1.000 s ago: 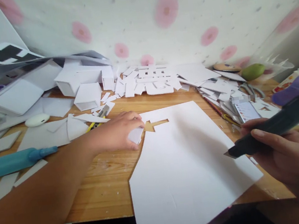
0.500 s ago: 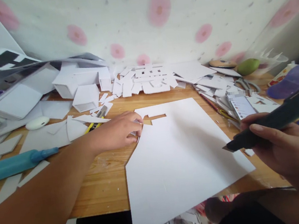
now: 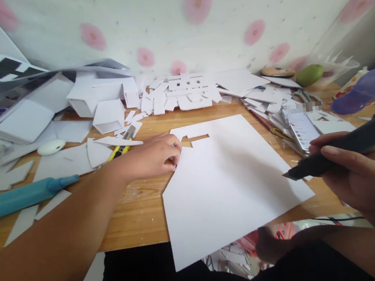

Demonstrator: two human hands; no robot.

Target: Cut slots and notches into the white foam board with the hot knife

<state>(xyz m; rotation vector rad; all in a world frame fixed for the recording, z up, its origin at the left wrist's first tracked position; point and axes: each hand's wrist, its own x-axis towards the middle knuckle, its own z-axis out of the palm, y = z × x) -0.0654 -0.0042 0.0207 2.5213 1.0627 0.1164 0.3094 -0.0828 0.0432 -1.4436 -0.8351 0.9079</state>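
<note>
A white foam board sheet (image 3: 228, 186) with a narrow slot cut near its far left lies on the wooden table, its near corner jutting past the edge. My left hand (image 3: 161, 154) is at the sheet's left edge beside the slot, fingers curled and closed at the rim; the fingertips are partly hidden. In my right hand (image 3: 367, 170) is a dark utility knife (image 3: 344, 152), gripped with the thumb along its side. Its bare blade points left, above the sheet's right side.
White offcuts (image 3: 158, 100) and folded box shapes (image 3: 110, 116) line the back. At left lie a teal tube (image 3: 19, 199) and a yellow craft knife (image 3: 118, 152). A phone (image 3: 299, 128), pliers (image 3: 306, 97) and a green fruit (image 3: 309, 75) are at right.
The view has tipped slightly downward, so the table appears higher. My left fingers look more closed at the sheet's edge. My right hand still holds the knife, its tip slightly farther right.
</note>
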